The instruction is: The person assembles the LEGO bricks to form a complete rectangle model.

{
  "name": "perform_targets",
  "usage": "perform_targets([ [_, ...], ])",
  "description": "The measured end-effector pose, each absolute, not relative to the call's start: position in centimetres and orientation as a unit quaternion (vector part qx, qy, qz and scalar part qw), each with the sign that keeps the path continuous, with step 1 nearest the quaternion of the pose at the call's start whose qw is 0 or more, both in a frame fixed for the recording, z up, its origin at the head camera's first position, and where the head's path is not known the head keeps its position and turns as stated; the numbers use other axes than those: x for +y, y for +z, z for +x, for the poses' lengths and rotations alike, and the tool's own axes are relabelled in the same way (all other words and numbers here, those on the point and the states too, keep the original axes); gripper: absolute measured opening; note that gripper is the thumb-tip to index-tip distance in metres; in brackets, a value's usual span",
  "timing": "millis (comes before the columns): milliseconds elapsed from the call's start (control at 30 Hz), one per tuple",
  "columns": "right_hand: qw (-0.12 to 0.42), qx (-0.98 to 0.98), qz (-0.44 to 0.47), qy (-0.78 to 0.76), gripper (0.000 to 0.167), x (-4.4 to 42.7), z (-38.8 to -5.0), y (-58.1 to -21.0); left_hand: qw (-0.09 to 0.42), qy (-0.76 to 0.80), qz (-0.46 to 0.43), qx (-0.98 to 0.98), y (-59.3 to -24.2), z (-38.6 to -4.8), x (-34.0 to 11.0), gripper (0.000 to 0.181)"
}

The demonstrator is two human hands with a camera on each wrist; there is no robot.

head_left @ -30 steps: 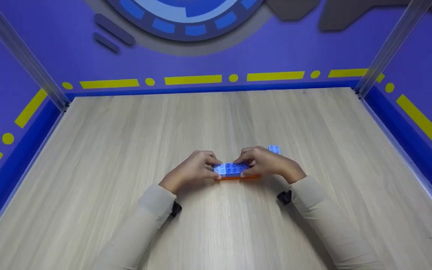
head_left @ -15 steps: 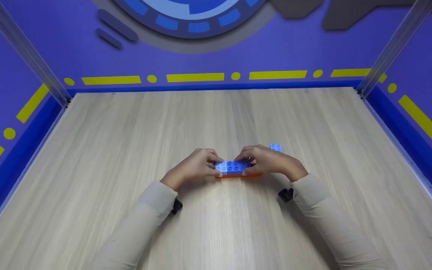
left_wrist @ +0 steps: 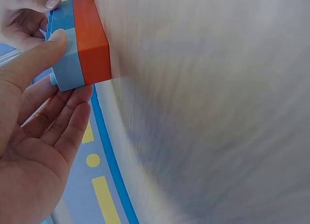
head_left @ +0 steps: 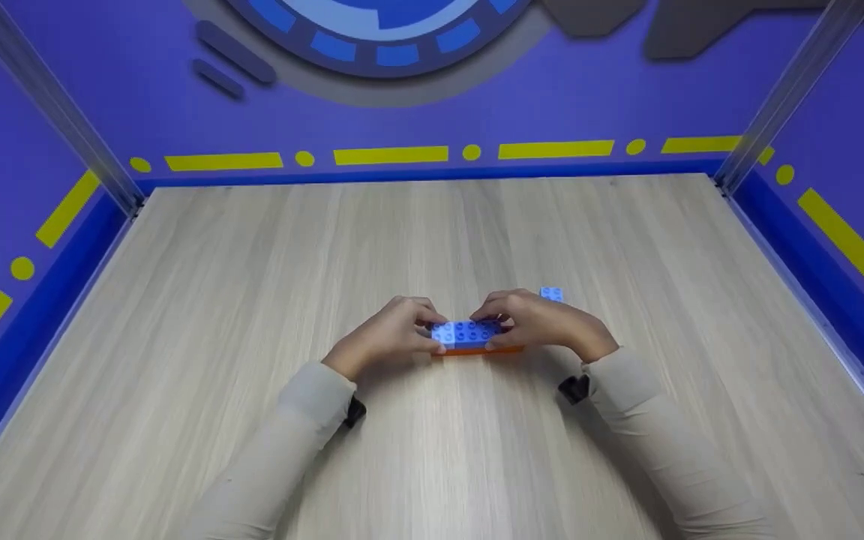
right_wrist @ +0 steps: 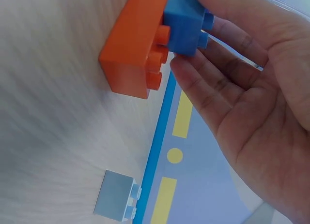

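Note:
A long orange building brick [head_left: 468, 352] lies on the table with two bricks side by side on its top. The light blue brick [left_wrist: 68, 59] sits at its left end, and my left hand [head_left: 393, 331] pinches it between thumb and fingers. Just to its right is the darker blue brick [head_left: 469, 334], which my right hand [head_left: 541, 324] grips by front and back. In the right wrist view several orange studs [right_wrist: 155, 80] show bare at the right end, beyond the blue brick [right_wrist: 183, 25]. Fingers partly cover both upper bricks.
A separate light blue brick [head_left: 551, 294] stands on the wooden table [head_left: 432, 240] behind my right hand; the right wrist view shows this loose brick [right_wrist: 115, 195] too. Purple panels [head_left: 432, 112] border the table at back and sides.
The head view has shifted slightly. Both hands keep their hold, and the bricks show no clear movement on the table.

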State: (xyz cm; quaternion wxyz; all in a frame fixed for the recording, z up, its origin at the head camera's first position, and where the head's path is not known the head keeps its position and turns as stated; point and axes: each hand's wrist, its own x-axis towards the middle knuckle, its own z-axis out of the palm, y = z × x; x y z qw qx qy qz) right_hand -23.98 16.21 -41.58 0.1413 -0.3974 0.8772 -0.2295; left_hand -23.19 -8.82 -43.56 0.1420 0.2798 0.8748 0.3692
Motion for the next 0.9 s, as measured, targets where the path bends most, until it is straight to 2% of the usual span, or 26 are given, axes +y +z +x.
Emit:
perform_targets([
  [533,0.145,0.889,-0.36,-0.245,0.038,17.6,-24.2,-40.7,0.137,0.358,0.27,0.883,-43.5,-23.0,-8.6,0.038],
  [900,0.112,0.899,-0.343,-0.248,0.037,19.0,-24.6,-40.5,0.143,0.354,0.264,0.885,-43.5,-22.9,-8.7,0.039],
])
